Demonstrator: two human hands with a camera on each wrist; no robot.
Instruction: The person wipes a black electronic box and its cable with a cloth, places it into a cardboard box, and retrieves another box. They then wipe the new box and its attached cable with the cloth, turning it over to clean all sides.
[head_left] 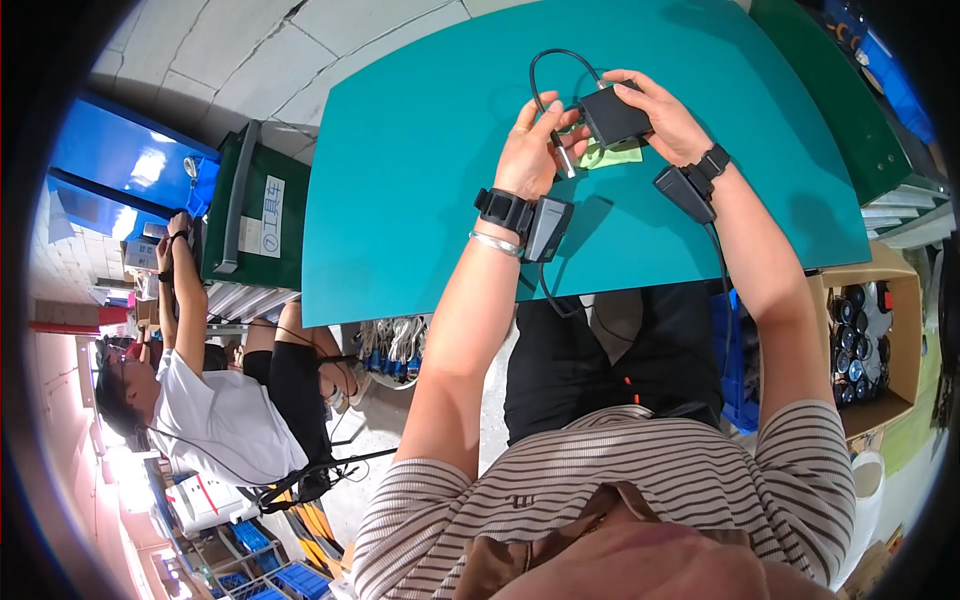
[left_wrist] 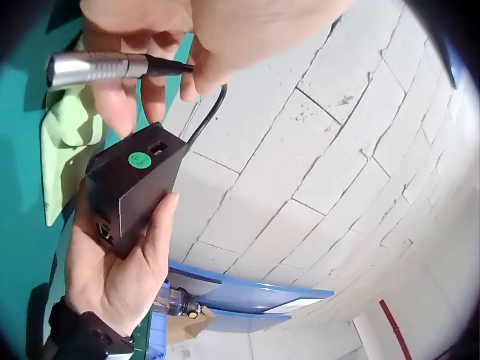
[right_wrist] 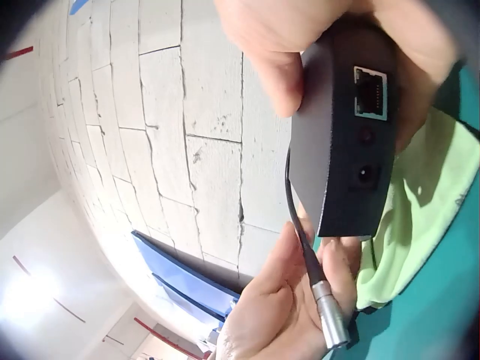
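Note:
My right hand (head_left: 672, 118) grips a small black box (head_left: 614, 113) over the table, thumb on one broad face and fingers around the far side. In the right wrist view, one end of the box shows a network socket (right_wrist: 370, 94) and a round power socket (right_wrist: 366, 175). The left wrist view shows a round green sticker (left_wrist: 139, 160) and a small port on another end. A black cable (head_left: 545, 58) loops from the box to my left hand (head_left: 528, 158), which pinches it just behind its silver metal plug (left_wrist: 94, 69). The plug's tip points free.
A light green cloth (head_left: 610, 154) lies on the teal table (head_left: 420, 180) beneath the box. A cardboard box (head_left: 905, 345) of round dark parts stands to the right. Another person (head_left: 215, 400) works at the left beside a green tool cart (head_left: 270, 215).

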